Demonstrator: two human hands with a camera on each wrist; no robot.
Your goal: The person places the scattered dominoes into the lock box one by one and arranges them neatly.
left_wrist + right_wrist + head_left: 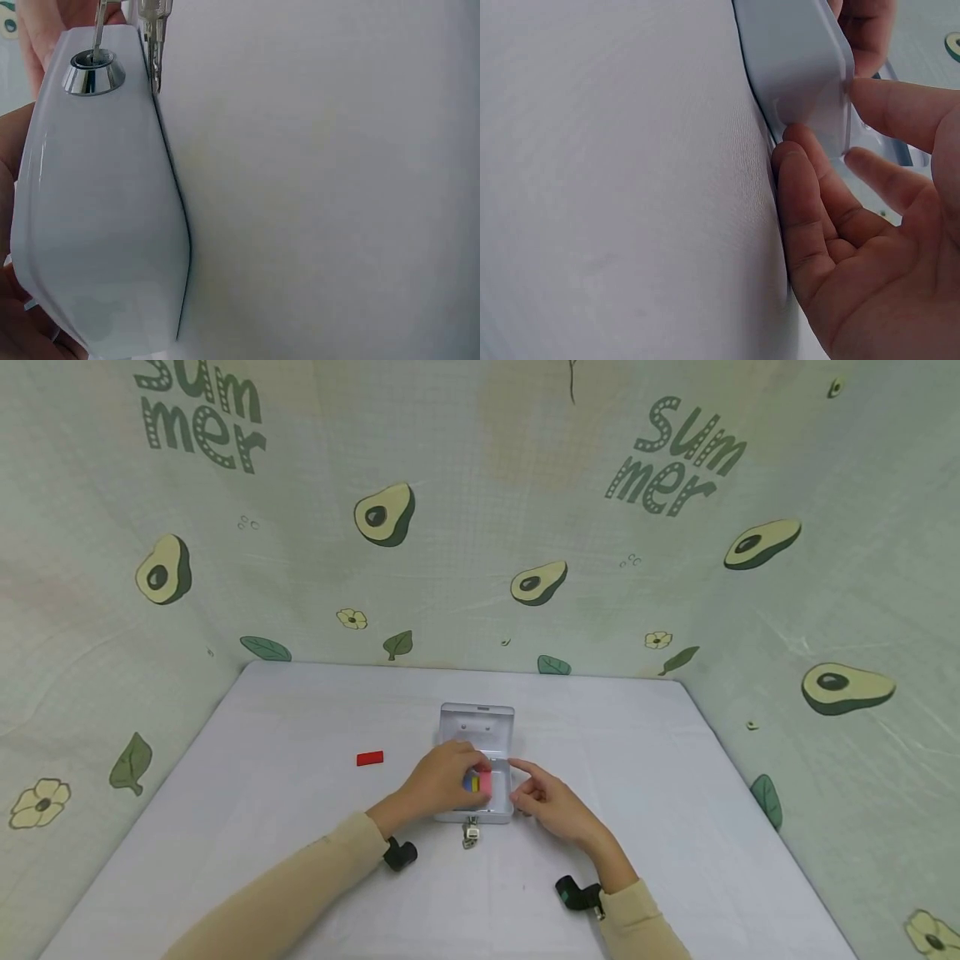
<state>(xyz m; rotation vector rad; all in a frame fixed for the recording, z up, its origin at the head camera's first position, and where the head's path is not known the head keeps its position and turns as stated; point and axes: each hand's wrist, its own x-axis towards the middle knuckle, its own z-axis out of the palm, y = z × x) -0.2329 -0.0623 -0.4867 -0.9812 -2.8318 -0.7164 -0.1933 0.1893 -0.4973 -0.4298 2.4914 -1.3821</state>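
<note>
An open pale grey metal cash box (502, 814) stands in the middle of the table, its lid (476, 724) tilted back. A key with a ring (471, 833) hangs at its front lock (94, 73). Reaching over the box from the left, my left hand (444, 775) pinches a pink block (485, 784) between thumb and fingers. A yellow block (475, 784) and a blue block (467, 781) lie beside the pink one, partly hidden by that hand. My right hand (551, 806) touches the box's right wall with its fingertips, the other fingers loosely bent.
A red block (370, 758) lies on the white table left of the box. Black wrist cameras are on both wrists, the left one (401, 855) near the box's front. Patterned cloth walls (465, 610) stand behind and beside the table.
</note>
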